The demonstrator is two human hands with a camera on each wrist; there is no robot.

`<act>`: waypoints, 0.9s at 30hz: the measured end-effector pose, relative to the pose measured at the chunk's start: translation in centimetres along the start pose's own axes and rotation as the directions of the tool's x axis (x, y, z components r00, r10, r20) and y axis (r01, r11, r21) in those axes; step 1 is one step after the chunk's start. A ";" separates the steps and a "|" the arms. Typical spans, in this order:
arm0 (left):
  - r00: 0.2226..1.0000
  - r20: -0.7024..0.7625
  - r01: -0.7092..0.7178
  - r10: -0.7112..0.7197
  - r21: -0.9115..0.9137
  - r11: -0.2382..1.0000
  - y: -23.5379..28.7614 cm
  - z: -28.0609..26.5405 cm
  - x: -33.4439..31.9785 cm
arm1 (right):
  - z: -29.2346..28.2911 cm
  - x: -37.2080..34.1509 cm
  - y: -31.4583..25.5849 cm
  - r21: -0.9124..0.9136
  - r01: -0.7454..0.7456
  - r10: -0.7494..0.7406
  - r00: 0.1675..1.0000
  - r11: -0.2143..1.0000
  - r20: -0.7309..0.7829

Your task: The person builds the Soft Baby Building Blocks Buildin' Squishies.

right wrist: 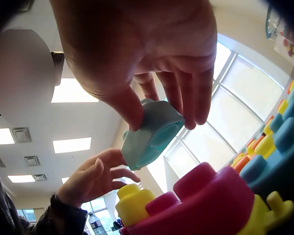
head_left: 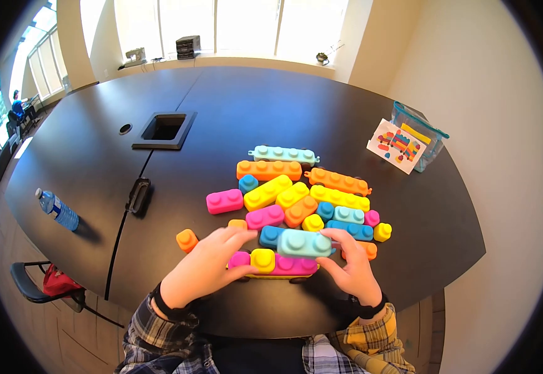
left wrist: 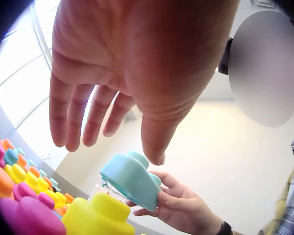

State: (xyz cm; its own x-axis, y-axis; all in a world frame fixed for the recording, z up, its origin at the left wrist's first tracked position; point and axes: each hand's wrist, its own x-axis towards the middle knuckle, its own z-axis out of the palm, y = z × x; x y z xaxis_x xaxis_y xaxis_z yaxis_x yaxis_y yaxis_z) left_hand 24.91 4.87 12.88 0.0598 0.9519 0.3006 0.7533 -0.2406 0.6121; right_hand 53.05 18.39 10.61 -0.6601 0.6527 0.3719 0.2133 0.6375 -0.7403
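My right hand (head_left: 350,267) pinches a light-blue toy building block (head_left: 304,244) by its right end, thumb against fingers. The block is held in the air with its studs up; its hollow underside shows in the right wrist view. Below it stands a yellow wheeled base (head_left: 265,277), carrying a magenta block (head_left: 239,259), a small yellow block (head_left: 262,260) and a longer magenta block (right wrist: 201,203). My left hand (head_left: 204,267) is held at the left of this car with fingers extended and nothing in its grasp. Its thumb overlaps the small yellow block in the head view.
Loose blocks in several colours, such as a yellow one (head_left: 268,192), lie beyond the hands. Behind them stand an orange wheeled base (head_left: 338,181) and a light-blue one (head_left: 284,154). A picture card (head_left: 397,146) leans on a clear case (head_left: 431,148). A water bottle (head_left: 58,210) stands left.
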 end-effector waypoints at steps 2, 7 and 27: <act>1.000 0.006 -0.012 0.012 0.020 1.000 -1.2 0.9 -1.3 | -0.3 -1.1 1.2 0.047 -0.040 0.039 0.999 0.998 0.023; 0.999 0.013 0.034 -0.034 0.016 0.999 -2.0 2.3 -2.5 | 0.7 -2.2 1.9 0.084 -0.020 0.012 0.996 0.996 0.088; 0.999 -0.027 0.033 -0.033 -0.003 0.999 -2.4 2.7 -2.4 | 1.8 -1.9 3.2 0.102 0.069 -0.077 0.994 0.992 0.076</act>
State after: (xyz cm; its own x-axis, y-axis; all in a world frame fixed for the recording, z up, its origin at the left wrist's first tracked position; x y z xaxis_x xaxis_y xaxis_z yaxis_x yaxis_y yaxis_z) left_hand 24.76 3.68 8.73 0.0169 0.9539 0.2996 0.7532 -0.2092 0.6236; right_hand 53.66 18.49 6.53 -0.7273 0.5686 0.3843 0.0922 0.6358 -0.7663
